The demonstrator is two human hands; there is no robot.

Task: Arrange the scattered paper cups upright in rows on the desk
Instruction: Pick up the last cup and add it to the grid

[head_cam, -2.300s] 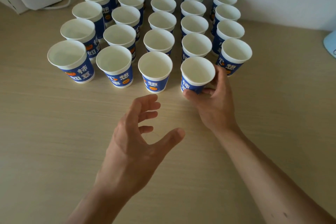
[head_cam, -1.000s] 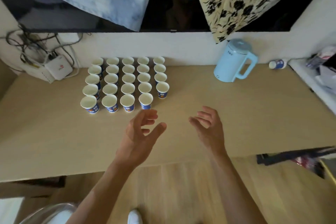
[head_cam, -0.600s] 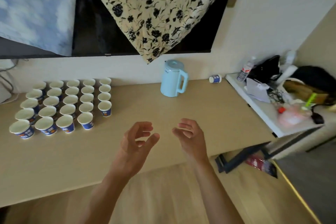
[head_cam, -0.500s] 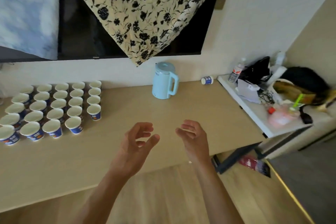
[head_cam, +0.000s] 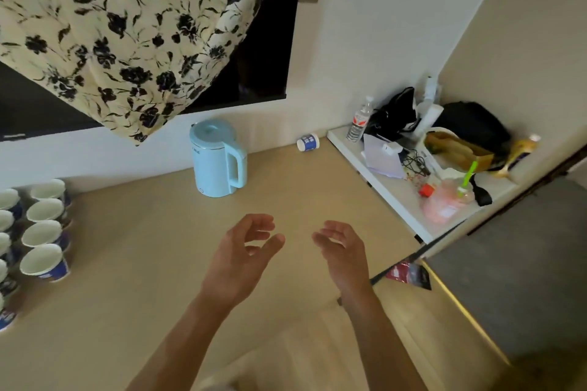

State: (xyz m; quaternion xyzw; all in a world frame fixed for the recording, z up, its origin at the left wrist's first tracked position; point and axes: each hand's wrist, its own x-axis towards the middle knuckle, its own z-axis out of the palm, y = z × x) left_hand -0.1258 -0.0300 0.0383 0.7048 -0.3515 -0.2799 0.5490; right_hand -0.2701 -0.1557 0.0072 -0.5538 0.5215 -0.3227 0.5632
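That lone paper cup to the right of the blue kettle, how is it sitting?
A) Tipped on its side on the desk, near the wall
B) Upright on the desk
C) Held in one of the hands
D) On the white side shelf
A: the stray paper cup lies on its side on the desk by the wall, right of the light blue kettle; the left hand and right hand hold nothing.

A lived-in room of a home (bedroom or living room, hard to say which): a long pale wooden desk (head_cam: 143, 263) along the far wall, a wall-mounted black screen (head_cam: 263, 51) draped with floral cloth (head_cam: 127, 25), a light-blue electric kettle (head_cam: 216, 159), and at the right a white shelf (head_cam: 392, 192) cluttered with a water bottle (head_cam: 359, 119), bags (head_cam: 394, 114) and cables (head_cam: 413, 162).
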